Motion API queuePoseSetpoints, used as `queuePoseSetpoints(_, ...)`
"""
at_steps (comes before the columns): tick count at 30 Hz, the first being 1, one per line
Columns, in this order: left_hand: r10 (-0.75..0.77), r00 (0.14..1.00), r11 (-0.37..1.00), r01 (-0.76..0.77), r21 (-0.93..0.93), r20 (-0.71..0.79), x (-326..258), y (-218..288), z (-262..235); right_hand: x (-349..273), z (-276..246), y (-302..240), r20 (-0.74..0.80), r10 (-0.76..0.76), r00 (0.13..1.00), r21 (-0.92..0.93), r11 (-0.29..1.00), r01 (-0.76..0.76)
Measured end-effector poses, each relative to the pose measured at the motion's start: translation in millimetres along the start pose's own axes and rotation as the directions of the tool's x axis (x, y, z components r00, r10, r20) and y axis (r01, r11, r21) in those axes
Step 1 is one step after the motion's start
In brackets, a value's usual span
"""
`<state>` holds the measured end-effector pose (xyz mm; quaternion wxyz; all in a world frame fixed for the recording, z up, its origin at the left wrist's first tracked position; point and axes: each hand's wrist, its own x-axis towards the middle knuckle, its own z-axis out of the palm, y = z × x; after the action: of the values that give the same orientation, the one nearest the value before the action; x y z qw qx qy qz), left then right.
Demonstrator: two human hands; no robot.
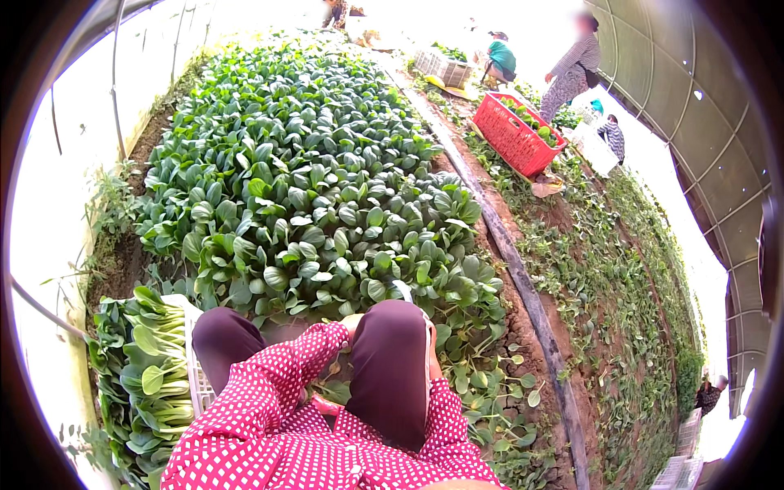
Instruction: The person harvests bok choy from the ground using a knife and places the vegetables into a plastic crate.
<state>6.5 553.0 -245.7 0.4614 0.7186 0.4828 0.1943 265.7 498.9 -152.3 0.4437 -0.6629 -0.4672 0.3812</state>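
I sit low with bent knees at the near edge of a dense bed of leafy green bok choy (302, 204). My left hand (353, 324) reaches between my legs; past the wrist it disappears behind my right knee. My right hand (433, 343) lies along the outer side of that knee, its fingers mostly hidden. Just beyond the knee a pale curved thing (402, 289) shows among the leaves, too small to name. To my left, a white plastic crate (196, 359) holds stacked bok choy (163, 367) with pale stems.
A dark pipe (523, 286) runs lengthwise along the soil right of the bed. Beyond it are a red crate (518, 135) of greens, a white crate (441, 69) and low, scattered plants (604, 310). A person stands (572, 73) near the red crate; others crouch farther off.
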Motion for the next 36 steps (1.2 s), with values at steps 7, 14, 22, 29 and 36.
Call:
queuePoseSetpoints(7,-0.020,1.000,1.000,0.020,0.006,0.004,-6,-10,-12,1,9,1,0.005,-0.040,0.999,-0.061,0.997,0.040)
queuePoseSetpoints(14,0.037,0.975,0.807,-0.159,-0.568,-0.219,3,161,-77,-9,-14,19,-0.045,0.006,0.999,-0.116,0.993,-0.011)
queuePoseSetpoints(22,0.446,0.711,0.364,-0.699,-0.616,-0.543,-80,381,-243,11,-19,10,-0.124,-0.018,0.992,-0.126,0.992,0.002)
queuePoseSetpoints(29,0.921,0.243,-0.039,-0.722,-0.691,-0.306,-150,446,-279,43,-33,-31,-0.098,0.047,0.994,0.139,0.990,-0.034)
queuePoseSetpoints(36,0.957,0.199,0.042,-0.816,-0.577,-0.212,-187,444,-291,48,8,-33,-0.133,-0.229,0.964,-0.130,0.969,0.212)
